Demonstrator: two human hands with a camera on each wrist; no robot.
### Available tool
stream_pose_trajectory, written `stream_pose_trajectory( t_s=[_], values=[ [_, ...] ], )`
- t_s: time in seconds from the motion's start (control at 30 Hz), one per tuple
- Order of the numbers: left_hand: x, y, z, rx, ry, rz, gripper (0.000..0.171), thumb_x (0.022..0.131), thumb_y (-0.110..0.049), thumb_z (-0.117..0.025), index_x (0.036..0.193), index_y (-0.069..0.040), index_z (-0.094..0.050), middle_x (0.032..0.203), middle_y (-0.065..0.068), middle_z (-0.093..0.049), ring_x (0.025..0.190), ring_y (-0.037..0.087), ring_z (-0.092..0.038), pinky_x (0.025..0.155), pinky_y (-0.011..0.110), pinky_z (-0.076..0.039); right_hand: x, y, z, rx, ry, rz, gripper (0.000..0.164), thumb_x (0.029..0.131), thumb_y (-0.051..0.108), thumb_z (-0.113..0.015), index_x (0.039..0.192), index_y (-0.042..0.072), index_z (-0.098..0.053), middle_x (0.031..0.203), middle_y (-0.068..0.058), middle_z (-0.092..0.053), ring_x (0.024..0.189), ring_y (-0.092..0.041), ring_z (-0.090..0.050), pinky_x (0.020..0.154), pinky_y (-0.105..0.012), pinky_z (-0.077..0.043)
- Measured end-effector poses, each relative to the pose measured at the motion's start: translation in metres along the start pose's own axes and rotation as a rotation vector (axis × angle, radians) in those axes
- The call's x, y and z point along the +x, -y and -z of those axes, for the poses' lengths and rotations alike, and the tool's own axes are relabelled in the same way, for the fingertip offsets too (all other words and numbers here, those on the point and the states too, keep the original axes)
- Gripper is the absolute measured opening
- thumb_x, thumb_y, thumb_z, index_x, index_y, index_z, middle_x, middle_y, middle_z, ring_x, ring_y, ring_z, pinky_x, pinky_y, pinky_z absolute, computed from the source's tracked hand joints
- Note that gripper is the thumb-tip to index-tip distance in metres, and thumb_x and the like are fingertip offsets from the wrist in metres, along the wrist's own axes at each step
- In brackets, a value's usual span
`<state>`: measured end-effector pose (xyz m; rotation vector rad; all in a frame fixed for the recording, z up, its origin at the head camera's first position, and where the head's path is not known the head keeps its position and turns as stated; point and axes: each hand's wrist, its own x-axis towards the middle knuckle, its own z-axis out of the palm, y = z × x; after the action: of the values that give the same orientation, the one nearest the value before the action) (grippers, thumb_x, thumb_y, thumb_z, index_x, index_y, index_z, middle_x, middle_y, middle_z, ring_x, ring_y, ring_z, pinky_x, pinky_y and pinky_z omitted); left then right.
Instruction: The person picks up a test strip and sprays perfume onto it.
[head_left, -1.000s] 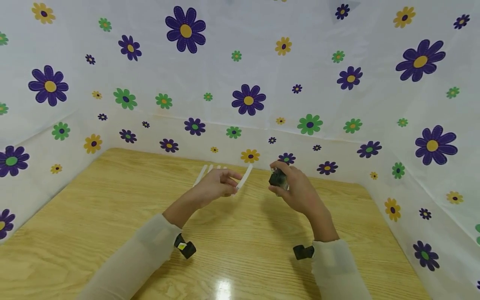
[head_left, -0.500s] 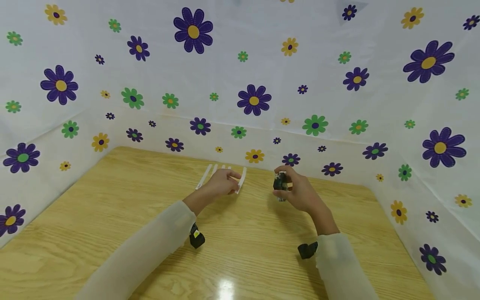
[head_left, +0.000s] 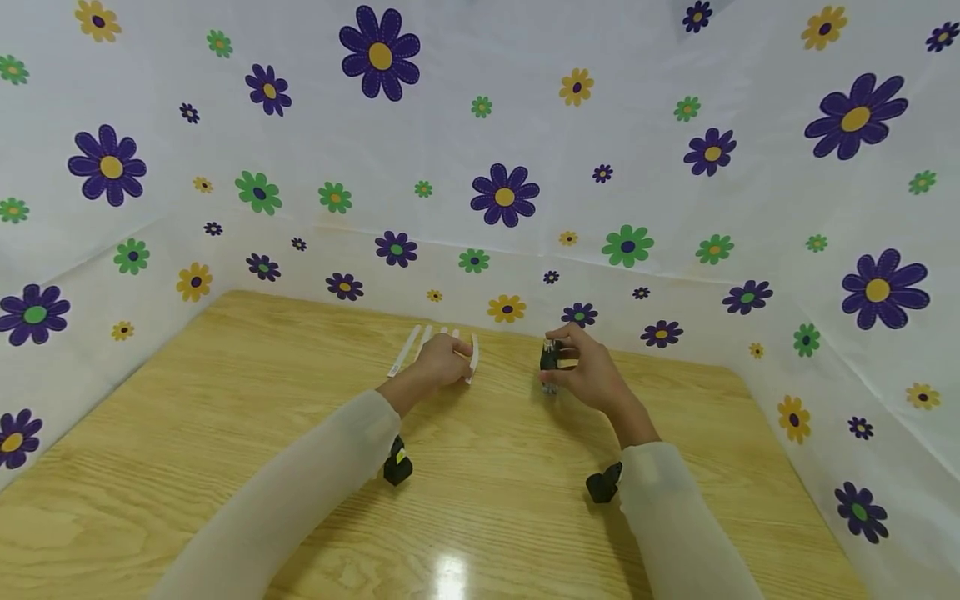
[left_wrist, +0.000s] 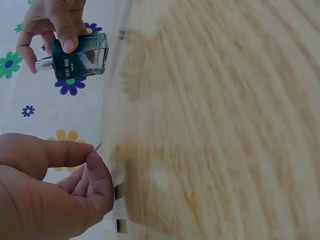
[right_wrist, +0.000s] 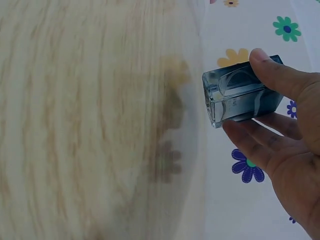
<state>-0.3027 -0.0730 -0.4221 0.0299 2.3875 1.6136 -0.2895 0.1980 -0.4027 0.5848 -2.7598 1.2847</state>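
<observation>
My left hand (head_left: 444, 360) pinches a white paper strip (head_left: 474, 358) between thumb and fingertip. In the left wrist view that test strip (left_wrist: 98, 147) shows almost edge-on, a thin sliver beyond the fingertips. To its right, my right hand (head_left: 592, 375) grips a dark green glass perfume bottle (head_left: 550, 357), thumb on one side and fingers round the other. The bottle (left_wrist: 82, 60) reads "SEXY MAN" in the left wrist view, where a finger reaches its silver spray top. Its clear, thick base (right_wrist: 212, 102) faces the table in the right wrist view.
Several more white strips (head_left: 403, 352) lie side by side on the wooden table (head_left: 480, 467), partly behind the left hand. A white flower-printed cloth (head_left: 420, 150) stands along the back and both sides. Small black cameras (head_left: 397, 463) hang at both wrists.
My left hand has moved left with the strip, toward the strips on the table. The bottle in my right hand has turned, showing a narrower side to the head view.
</observation>
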Motion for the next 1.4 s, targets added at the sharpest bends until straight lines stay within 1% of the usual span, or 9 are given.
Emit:
stream_pose_trajectory(
  t_s=[0.17, 0.27, 0.57, 0.7, 0.83, 0.93, 1.0, 1.17, 1.4],
  values=[
    [0.001, -0.004, 0.001, 0.044, 0.006, 0.01, 0.042, 0.091, 0.005, -0.069, 0.132, 0.005, -0.062, 0.127, 0.02, -0.064, 0.096, 0.023, -0.068, 0.086, 0.032, -0.058, 0.005, -0.002, -0.005, 0.048, -0.025, -0.022, 0.059, 0.085, 0.002, -0.083, 0.135, 0.011, -0.052, 0.14, -0.023, -0.056, 0.126, -0.043, -0.059, 0.096, -0.053, -0.054],
    [0.001, -0.007, 0.0, 0.062, 0.012, 0.017, 0.042, 0.09, 0.005, -0.068, 0.132, 0.006, -0.062, 0.132, 0.022, -0.062, 0.094, 0.023, -0.069, 0.085, 0.031, -0.058, 0.007, -0.003, -0.008, 0.076, -0.026, -0.033, 0.059, 0.084, 0.0, -0.082, 0.134, 0.008, -0.051, 0.139, -0.023, -0.056, 0.125, -0.042, -0.06, 0.094, -0.052, -0.055],
    [0.001, -0.009, -0.001, 0.102, -0.001, 0.034, 0.037, 0.09, 0.005, -0.069, 0.127, 0.006, -0.065, 0.124, 0.02, -0.066, 0.087, 0.022, -0.07, 0.083, 0.032, -0.059, 0.009, -0.005, -0.01, 0.136, -0.013, -0.021, 0.058, 0.082, -0.007, -0.081, 0.129, 0.004, -0.049, 0.141, -0.022, -0.055, 0.126, -0.042, -0.059, 0.094, -0.05, -0.055],
    [0.0, -0.01, 0.001, 0.117, 0.001, 0.039, 0.04, 0.089, 0.005, -0.068, 0.128, 0.006, -0.064, 0.124, 0.019, -0.067, 0.082, 0.019, -0.068, 0.077, 0.029, -0.058, 0.009, -0.006, -0.007, 0.132, -0.018, -0.034, 0.059, 0.081, -0.006, -0.083, 0.128, 0.005, -0.049, 0.143, -0.022, -0.054, 0.127, -0.042, -0.059, 0.095, -0.05, -0.055],
    [0.0, -0.011, 0.001, 0.136, 0.008, 0.035, 0.041, 0.089, 0.006, -0.067, 0.129, 0.006, -0.064, 0.129, 0.019, -0.066, 0.076, 0.017, -0.062, 0.069, 0.027, -0.053, 0.008, -0.006, -0.006, 0.131, -0.02, -0.042, 0.059, 0.081, -0.005, -0.083, 0.128, 0.005, -0.049, 0.144, -0.022, -0.053, 0.127, -0.041, -0.059, 0.095, -0.05, -0.055],
    [0.002, -0.011, 0.001, 0.148, 0.0, 0.038, 0.04, 0.088, 0.006, -0.067, 0.128, 0.006, -0.064, 0.131, 0.02, -0.065, 0.077, 0.018, -0.06, 0.065, 0.027, -0.051, 0.008, -0.007, -0.006, 0.13, -0.015, -0.042, 0.059, 0.081, -0.004, -0.083, 0.129, 0.004, -0.049, 0.144, -0.023, -0.053, 0.127, -0.042, -0.059, 0.095, -0.05, -0.055],
    [0.003, -0.009, 0.001, 0.161, -0.006, 0.032, 0.039, 0.087, 0.007, -0.067, 0.126, 0.006, -0.065, 0.131, 0.021, -0.064, 0.078, 0.019, -0.063, 0.065, 0.027, -0.053, 0.008, -0.007, -0.006, 0.125, -0.014, -0.042, 0.059, 0.081, -0.003, -0.083, 0.129, 0.005, -0.049, 0.144, -0.023, -0.053, 0.127, -0.042, -0.059, 0.095, -0.051, -0.055],
    [0.003, -0.009, 0.001, 0.201, -0.008, 0.01, 0.037, 0.087, 0.007, -0.067, 0.124, 0.008, -0.065, 0.129, 0.022, -0.065, 0.084, 0.024, -0.07, 0.071, 0.031, -0.059, 0.008, -0.008, -0.007, 0.113, -0.013, -0.039, 0.06, 0.082, -0.002, -0.084, 0.13, 0.005, -0.048, 0.144, -0.023, -0.053, 0.127, -0.042, -0.059, 0.095, -0.051, -0.054],
    [0.001, -0.011, 0.002, 0.219, -0.028, -0.005, 0.036, 0.087, 0.009, -0.063, 0.122, 0.009, -0.066, 0.126, 0.024, -0.065, 0.076, 0.021, -0.069, 0.066, 0.028, -0.058, 0.007, -0.007, -0.005, 0.115, -0.016, -0.038, 0.061, 0.081, -0.004, -0.083, 0.13, 0.005, -0.048, 0.142, -0.023, -0.054, 0.126, -0.042, -0.06, 0.095, -0.05, -0.055]
  ],
)
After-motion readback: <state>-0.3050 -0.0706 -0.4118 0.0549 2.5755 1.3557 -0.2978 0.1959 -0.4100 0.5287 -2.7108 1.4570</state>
